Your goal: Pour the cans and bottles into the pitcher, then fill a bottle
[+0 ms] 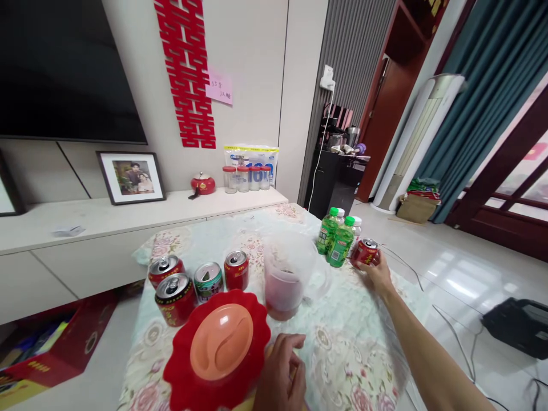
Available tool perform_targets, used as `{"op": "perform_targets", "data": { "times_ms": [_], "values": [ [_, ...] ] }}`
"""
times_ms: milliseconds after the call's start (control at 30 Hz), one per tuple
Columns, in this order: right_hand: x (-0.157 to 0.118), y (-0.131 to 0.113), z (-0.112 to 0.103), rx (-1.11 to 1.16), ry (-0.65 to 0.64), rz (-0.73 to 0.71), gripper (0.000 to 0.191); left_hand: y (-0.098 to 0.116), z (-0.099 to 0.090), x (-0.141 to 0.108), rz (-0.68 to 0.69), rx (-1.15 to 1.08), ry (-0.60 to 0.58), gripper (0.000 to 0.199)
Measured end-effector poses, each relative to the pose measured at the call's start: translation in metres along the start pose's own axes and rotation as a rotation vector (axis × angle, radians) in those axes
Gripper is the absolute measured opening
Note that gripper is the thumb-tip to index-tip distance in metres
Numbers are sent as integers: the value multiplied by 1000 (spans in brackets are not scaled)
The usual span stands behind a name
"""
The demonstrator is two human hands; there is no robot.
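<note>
My right hand [377, 272] is wrapped round a red can [363, 251] at the right of the table, beside green-capped bottles [341, 244]. Low in the middle, my left hand [282, 374] has curled fingers; what they hold, if anything, is hidden. Close to its left lies a red scalloped tray [177, 365] with an orange divided dish [221, 342] on it. A cloudy plastic pitcher [285, 279] stands behind my left hand. Left of the pitcher are a small red can [236, 272], a green can [208, 282] and two larger red cans [174, 301].
A floral cloth covers the table [342, 337]. Behind it, a white cabinet [184, 212] holds a framed photo [131, 178], a red teapot [202, 184] and several red-lidded jars [243, 180]. Cables and a black box [518, 325] are on the floor at the right.
</note>
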State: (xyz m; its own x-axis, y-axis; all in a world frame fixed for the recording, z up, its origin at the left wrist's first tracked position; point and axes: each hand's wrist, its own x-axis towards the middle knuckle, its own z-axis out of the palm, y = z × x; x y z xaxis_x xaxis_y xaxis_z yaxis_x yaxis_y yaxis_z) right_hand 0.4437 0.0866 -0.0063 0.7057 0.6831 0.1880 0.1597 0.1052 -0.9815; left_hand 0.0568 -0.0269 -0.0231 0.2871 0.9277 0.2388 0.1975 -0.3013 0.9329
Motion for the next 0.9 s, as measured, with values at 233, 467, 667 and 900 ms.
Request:
{"op": "perform_targets", "data": {
  "times_ms": [233,467,667,900],
  "values": [
    [11,-1,3,4,-66,13,36,-15,-1,2,-2,38,-55,36],
    [-14,6,-1,-101,19,49,38,-11,-1,2,-54,16,-70,37],
    [-62,-13,-17,-99,-29,6,66,-10,3,-1,-56,35,-68,39],
    [-88,-89,-11,-189,-187,-70,63,-4,0,2,-75,87,-118,45]
  ]
}}
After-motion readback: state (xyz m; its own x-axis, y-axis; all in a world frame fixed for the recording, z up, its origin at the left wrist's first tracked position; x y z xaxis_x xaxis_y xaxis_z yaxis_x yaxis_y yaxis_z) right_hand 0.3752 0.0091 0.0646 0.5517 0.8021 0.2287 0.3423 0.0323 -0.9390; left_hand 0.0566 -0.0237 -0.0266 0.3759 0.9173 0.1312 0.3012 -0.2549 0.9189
